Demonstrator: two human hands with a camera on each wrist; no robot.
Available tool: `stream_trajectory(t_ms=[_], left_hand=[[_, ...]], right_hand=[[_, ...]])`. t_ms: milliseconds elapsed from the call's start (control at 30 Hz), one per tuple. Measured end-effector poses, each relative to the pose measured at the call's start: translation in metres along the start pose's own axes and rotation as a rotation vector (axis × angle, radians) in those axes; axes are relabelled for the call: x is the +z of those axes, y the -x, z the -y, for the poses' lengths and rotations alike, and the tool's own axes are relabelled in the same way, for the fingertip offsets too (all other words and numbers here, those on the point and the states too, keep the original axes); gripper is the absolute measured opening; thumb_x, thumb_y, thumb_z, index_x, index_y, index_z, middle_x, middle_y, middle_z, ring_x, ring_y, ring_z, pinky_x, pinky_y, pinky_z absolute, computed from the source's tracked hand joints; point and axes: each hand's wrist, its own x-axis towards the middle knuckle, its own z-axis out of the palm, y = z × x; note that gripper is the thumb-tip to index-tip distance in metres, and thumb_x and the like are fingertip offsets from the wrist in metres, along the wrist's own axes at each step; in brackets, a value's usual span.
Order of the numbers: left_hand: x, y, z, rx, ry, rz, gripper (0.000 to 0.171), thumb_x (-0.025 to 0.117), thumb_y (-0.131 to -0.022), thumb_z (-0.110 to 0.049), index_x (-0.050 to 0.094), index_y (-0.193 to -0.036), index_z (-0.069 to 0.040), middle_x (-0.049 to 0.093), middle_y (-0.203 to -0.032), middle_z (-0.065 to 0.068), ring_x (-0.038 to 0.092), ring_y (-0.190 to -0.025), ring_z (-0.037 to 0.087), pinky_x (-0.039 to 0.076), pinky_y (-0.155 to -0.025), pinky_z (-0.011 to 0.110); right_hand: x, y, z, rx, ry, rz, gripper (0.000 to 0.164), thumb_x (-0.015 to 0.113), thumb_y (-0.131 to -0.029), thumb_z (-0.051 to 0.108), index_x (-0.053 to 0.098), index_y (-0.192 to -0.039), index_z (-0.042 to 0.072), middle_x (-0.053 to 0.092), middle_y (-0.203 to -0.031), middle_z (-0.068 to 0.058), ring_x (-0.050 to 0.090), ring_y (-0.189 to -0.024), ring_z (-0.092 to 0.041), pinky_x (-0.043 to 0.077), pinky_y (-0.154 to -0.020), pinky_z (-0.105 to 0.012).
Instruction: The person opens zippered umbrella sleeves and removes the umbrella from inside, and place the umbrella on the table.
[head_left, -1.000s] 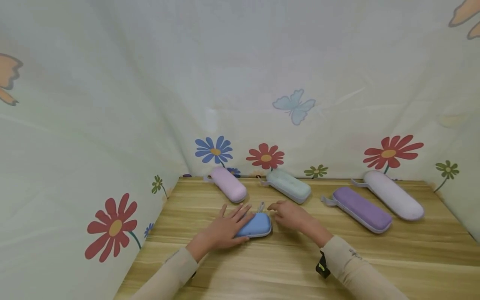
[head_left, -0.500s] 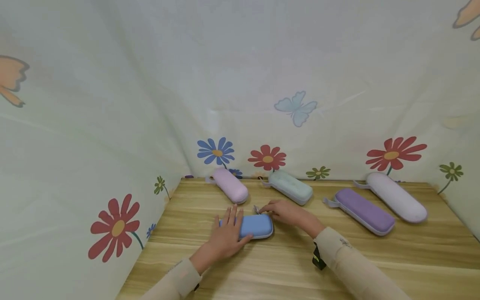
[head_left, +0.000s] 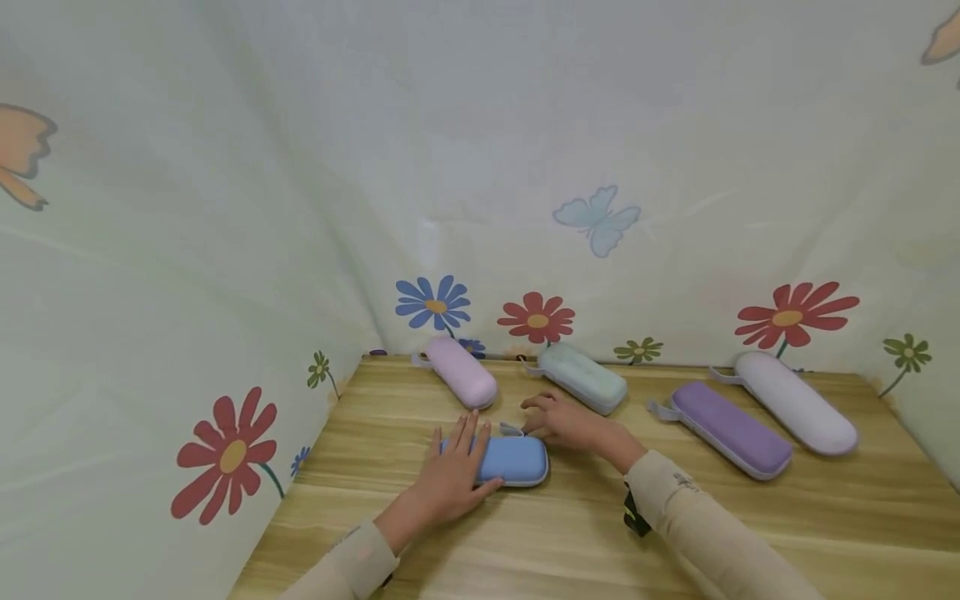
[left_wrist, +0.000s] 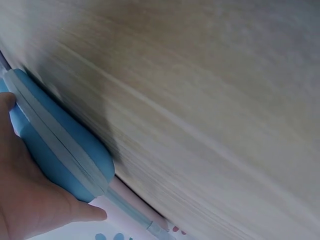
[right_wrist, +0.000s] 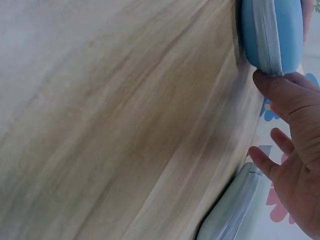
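A small blue hard-shell zip case [head_left: 513, 460] lies on the wooden table, its lid down. My left hand [head_left: 448, 477] rests over its left part, fingers straight and spread, thumb along the near edge. In the left wrist view that thumb touches the grey zipper band [left_wrist: 55, 132]. My right hand [head_left: 566, 421] is at the back right corner. Its thumb and index finger pinch at the zipper's end in the right wrist view, the other fingers held loosely apart; anything between the tips is hidden. The case's grey strap [head_left: 511, 430] sticks out behind, beside the right fingers.
Behind stand a pink case [head_left: 461, 372] and a pale green case [head_left: 581, 377]. Off to the right lie a purple case [head_left: 731, 429] and a longer pale lilac case [head_left: 797, 403]. A flowered white curtain [head_left: 450, 167] encloses the table's back and sides.
My left hand has slid left on the blue case, its fingers turned to point away. The right hand has come left to the case's corner, and the strap now leans left.
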Motion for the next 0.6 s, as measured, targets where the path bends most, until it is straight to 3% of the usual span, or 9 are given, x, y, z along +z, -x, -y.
stream_trajectory(t_ms=[133, 367, 600], left_hand=[[0.0036, 0.001, 0.0007, 0.012, -0.029, -0.019, 0.09, 0.041, -0.1, -0.069, 0.022, -0.162, -0.007, 0.013, -0.168, 0.022, 0.02, -0.153, 0.04, 0.024, -0.113, 0.071], [0.005, 0.0018, 0.0009, 0.021, -0.035, -0.026, 0.091, 0.041, -0.1, -0.069, 0.02, -0.163, -0.007, 0.014, -0.168, 0.022, 0.019, -0.154, 0.039, 0.024, -0.112, 0.071], [0.0056, 0.0015, 0.0037, 0.006, -0.024, -0.011, 0.09, 0.04, -0.1, -0.07, 0.021, -0.163, -0.008, 0.013, -0.168, 0.021, 0.016, -0.155, 0.038, 0.021, -0.114, 0.07]], right_hand=[[0.0027, 0.0002, -0.0021, 0.021, -0.031, -0.001, 0.011, 0.076, -0.092, 0.014, 0.079, -0.102, 0.016, 0.066, -0.127, -0.013, 0.051, -0.129, -0.036, 0.036, -0.106, -0.058], [-0.0021, 0.0046, 0.0042, 0.177, 0.0, 0.012, 0.009, 0.071, -0.097, 0.023, 0.079, -0.099, 0.028, 0.054, -0.143, -0.012, 0.042, -0.132, -0.041, 0.042, -0.095, -0.067], [-0.0004, 0.008, 0.0056, 0.152, 0.147, -0.067, 0.01, 0.07, -0.097, 0.034, 0.08, -0.098, 0.031, 0.056, -0.142, -0.008, 0.044, -0.135, -0.04, 0.039, -0.1, -0.068]])
